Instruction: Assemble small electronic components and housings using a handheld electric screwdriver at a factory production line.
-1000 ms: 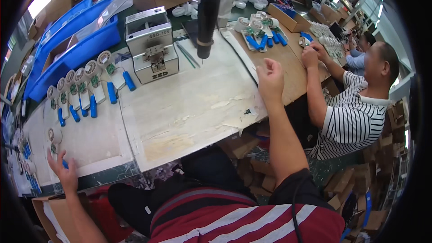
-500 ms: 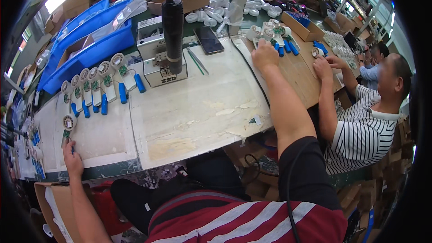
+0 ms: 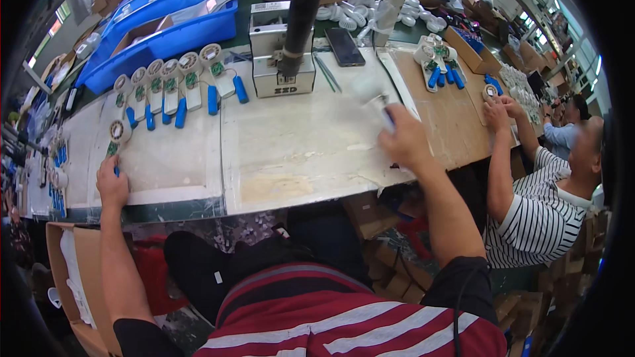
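My left hand is closed around the lower end of a small white fan housing with a round motor end and a green circuit board, at the left of the bench. Over the middle of the bench, my right hand grips another white fan housing, smeared by motion, with a blue cylindrical battery against the fingers. Beyond my left hand stands a slanting row of similar fan housings with blue batteries wired on. A cluster of several more fan housings lies beyond my right hand.
A metal box with a thick black cylindrical tool before it stands at the back. Near it lie a phone and tweezers. Blue bins are back left. At right a co-worker in a striped shirt handles a fan part.
My right hand has drawn back from the right-hand cluster toward the bench middle, carrying a fan housing. My left hand keeps its hold. The whole view has shifted.
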The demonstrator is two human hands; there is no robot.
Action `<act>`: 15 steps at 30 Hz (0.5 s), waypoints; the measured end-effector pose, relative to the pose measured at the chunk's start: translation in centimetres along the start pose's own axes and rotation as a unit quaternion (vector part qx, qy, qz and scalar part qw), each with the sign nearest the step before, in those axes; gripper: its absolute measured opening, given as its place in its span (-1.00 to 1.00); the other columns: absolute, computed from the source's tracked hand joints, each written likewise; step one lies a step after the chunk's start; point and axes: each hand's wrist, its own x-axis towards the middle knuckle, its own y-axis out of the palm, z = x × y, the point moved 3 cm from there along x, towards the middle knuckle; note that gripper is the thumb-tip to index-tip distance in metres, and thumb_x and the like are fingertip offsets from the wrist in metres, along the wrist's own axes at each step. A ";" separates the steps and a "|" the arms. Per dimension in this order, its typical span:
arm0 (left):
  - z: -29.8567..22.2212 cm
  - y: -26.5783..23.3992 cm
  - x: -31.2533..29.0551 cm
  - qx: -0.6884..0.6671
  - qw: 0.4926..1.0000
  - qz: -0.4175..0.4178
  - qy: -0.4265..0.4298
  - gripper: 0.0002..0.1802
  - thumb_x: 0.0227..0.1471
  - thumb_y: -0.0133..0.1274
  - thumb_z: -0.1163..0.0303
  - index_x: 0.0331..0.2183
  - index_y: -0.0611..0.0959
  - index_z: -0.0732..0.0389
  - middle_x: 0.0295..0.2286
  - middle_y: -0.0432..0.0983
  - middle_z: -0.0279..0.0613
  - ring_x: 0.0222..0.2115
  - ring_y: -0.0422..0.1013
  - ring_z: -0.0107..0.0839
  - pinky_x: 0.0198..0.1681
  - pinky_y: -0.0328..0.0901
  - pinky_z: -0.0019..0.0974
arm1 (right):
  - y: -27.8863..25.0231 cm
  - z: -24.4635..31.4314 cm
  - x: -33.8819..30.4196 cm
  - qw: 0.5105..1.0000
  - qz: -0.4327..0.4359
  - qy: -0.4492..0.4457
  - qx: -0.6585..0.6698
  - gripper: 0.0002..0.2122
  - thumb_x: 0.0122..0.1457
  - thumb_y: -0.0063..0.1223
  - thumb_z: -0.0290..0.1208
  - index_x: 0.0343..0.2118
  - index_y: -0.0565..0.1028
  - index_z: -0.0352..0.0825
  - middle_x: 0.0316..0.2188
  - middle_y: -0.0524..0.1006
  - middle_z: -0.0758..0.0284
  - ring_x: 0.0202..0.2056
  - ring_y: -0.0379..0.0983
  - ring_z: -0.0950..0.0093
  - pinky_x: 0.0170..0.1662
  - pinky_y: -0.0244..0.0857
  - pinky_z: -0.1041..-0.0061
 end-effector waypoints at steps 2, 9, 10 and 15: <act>-2.4 -1.5 -0.2 0.004 0.998 -0.067 0.010 -0.53 0.05 0.06 0.55 0.03 0.68 0.29 0.07 0.59 0.09 0.18 0.44 0.11 0.33 0.27 0.04 | 1.3 4.5 -0.6 0.993 0.071 -0.091 -0.019 -0.66 0.10 0.20 -0.38 -0.04 0.51 -0.29 -0.14 0.58 0.06 -0.20 0.61 -0.06 -0.08 0.50 -0.01; -27.1 -2.6 -6.3 -0.337 0.897 0.120 0.258 -0.07 -0.09 0.51 0.30 0.30 0.51 0.25 0.25 0.43 0.17 0.33 0.31 0.14 0.45 0.18 0.00 | 5.7 14.2 0.1 0.934 0.080 -0.346 -0.041 -0.77 0.10 0.16 -0.46 -0.15 0.52 -0.23 -0.29 0.48 0.26 -0.33 0.56 0.23 -0.28 0.46 0.20; -29.1 -2.0 -6.2 -0.362 0.882 0.132 0.272 0.00 -0.11 0.53 0.26 0.33 0.47 0.24 0.28 0.40 0.19 0.35 0.28 0.13 0.46 0.16 0.00 | 5.8 14.9 0.2 0.927 0.080 -0.364 -0.027 -0.76 0.10 0.17 -0.47 -0.15 0.52 -0.24 -0.28 0.48 0.25 -0.32 0.55 0.22 -0.27 0.46 0.19; -31.5 1.4 -5.0 -0.391 0.861 0.214 0.246 -0.21 -0.08 0.43 0.41 0.22 0.57 0.29 0.09 0.57 0.07 0.12 0.52 0.00 0.25 0.38 -0.10 | 5.4 15.6 0.1 0.915 0.104 -0.380 0.085 -0.65 0.11 0.31 -0.52 -0.01 0.59 -0.29 -0.18 0.53 0.20 -0.24 0.56 0.12 -0.16 0.49 0.19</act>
